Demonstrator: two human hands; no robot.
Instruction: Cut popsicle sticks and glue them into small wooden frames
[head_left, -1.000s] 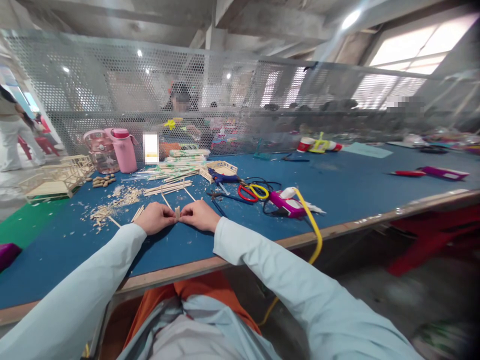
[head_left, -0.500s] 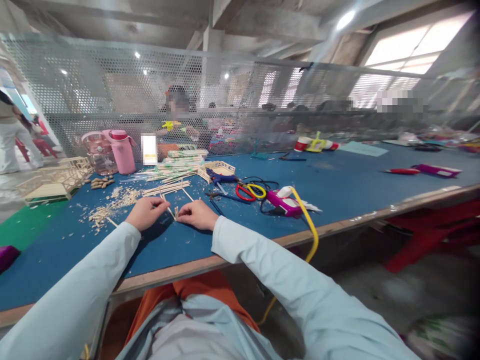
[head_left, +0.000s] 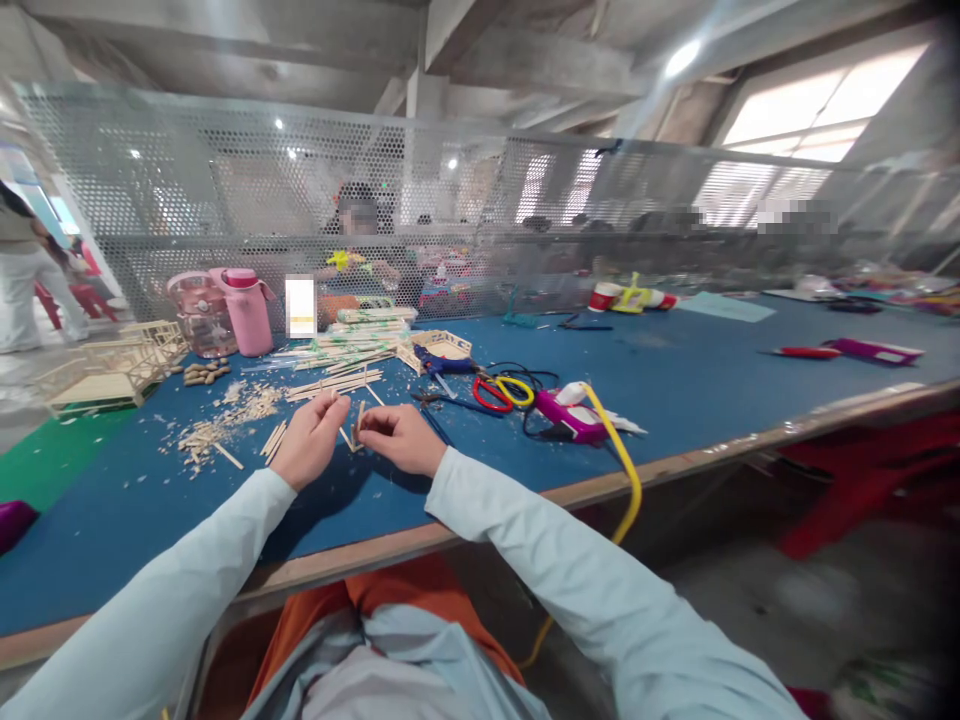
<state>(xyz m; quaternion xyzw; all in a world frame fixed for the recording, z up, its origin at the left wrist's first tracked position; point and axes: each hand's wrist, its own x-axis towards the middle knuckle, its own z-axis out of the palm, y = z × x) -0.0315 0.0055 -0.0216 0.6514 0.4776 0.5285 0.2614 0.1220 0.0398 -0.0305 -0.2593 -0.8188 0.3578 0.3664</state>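
My right hand [head_left: 403, 438] pinches a small frame of thin wooden sticks [head_left: 355, 441] just above the blue tabletop. Close by on the left, my left hand [head_left: 311, 440] has thumb and fingertips pressed together; whatever lies between them is too small to make out. A few short cut sticks [head_left: 274, 441] lie beside my left hand. Behind both hands rests a loose bundle of longer wooden sticks [head_left: 337, 382]. Wood scraps [head_left: 251, 403] are scattered to the left.
Blue-handled cutters [head_left: 442, 362], red-and-yellow-handled scissors [head_left: 495, 392] and a purple-and-white tool [head_left: 574, 415] with a yellow cord lie to the right. Built stick models [head_left: 105, 380], peanuts [head_left: 206, 373] and a pink bottle [head_left: 249, 312] stand left. Behind the mesh partition [head_left: 247, 180] sits a person.
My left hand has moved slightly right and drawn back from the stick frame, uncovering short sticks beside it. My right hand stays close to its place, still holding the frame.
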